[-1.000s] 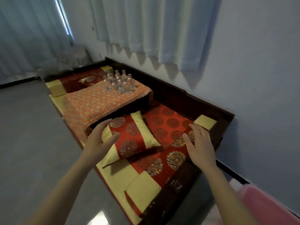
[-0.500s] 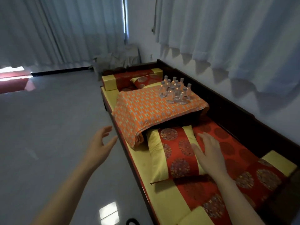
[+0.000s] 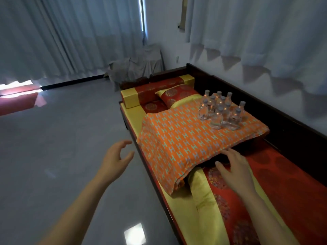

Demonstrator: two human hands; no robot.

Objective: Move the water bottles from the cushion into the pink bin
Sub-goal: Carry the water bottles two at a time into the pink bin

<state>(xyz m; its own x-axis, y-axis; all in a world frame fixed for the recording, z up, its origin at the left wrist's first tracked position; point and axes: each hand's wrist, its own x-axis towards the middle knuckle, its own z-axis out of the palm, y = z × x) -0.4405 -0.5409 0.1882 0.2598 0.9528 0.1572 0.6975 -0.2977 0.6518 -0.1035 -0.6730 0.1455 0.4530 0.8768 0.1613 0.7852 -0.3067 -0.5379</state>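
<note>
My left hand hangs over the grey floor left of the orange cushion, fingers loosely spread, gripping nothing. My right hand is spread flat and empty at the cushion's near edge, above a red-and-yellow pillow; I cannot tell whether the fingertips touch the cushion. The water bottles stand clustered on the cushion's far right corner, overlapping so much that their number is hard to make out. The cushion's near end covers the top of the pillow. Beyond the cushion lie a smaller pillow and a bolster. A dark wooden frame runs along the cushion's right side, under pale curtains.
</note>
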